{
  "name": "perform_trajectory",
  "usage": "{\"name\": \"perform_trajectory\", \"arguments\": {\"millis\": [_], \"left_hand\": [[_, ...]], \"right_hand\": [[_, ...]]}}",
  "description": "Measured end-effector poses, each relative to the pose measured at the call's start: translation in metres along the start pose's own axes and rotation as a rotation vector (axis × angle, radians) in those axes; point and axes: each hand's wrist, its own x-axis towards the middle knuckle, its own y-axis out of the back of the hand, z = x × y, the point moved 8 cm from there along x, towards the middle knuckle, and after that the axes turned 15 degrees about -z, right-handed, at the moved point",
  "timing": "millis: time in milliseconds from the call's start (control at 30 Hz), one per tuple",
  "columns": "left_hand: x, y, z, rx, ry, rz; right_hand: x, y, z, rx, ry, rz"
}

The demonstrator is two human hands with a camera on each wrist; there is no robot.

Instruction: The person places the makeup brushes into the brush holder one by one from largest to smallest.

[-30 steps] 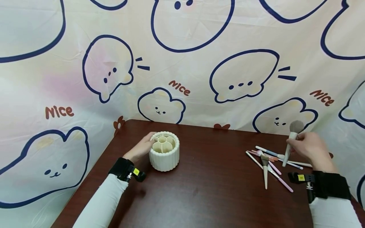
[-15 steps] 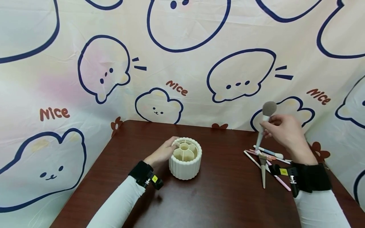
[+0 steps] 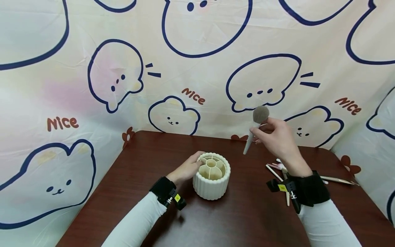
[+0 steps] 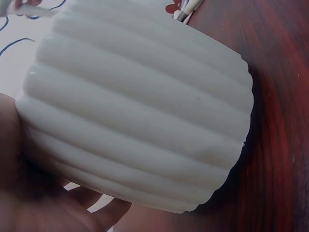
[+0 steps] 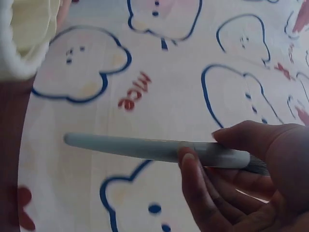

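My left hand [image 3: 187, 168] grips a cream, ribbed, round brush holder [image 3: 211, 188] by its left side, thumb at the scalloped rim. Its top shows several petal-shaped compartments around a small central ring. In the left wrist view the holder's ribbed wall [image 4: 140, 106] fills most of the picture, with fingers [image 4: 108, 212] curled beneath it. To the right, my right hand [image 3: 282, 142] pinches a makeup brush [image 3: 248, 143] with a pale handle and grey bristles. The brush is in the air, bristles up and handle end slanting down to the left. In the right wrist view thumb and fingers clasp its handle [image 5: 125, 146] near the bristles.
Several other makeup brushes [image 3: 338, 180] lie in a loose heap on the right of the dark brown table [image 3: 243, 219], partly hidden by my right wrist. A cloth backdrop [image 3: 213, 79] with cartoon bears rises behind the table's far edge.
The right hand has carried the brush leftward and up, away from the heap and closer to the holder. The left hand has shifted the holder rightward and nearer to me.
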Motion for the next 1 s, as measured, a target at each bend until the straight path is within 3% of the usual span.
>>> {"name": "perform_trajectory", "arguments": {"millis": [300, 1000], "left_hand": [[0.007, -0.011, 0.001, 0.006, 0.001, -0.014], [0.004, -0.01, 0.0, 0.015, -0.022, 0.018]], "right_hand": [[0.012, -0.036, -0.023, 0.111, 0.138, -0.05], [0.017, -0.108, 0.008, -0.017, 0.09, -0.203]]}}
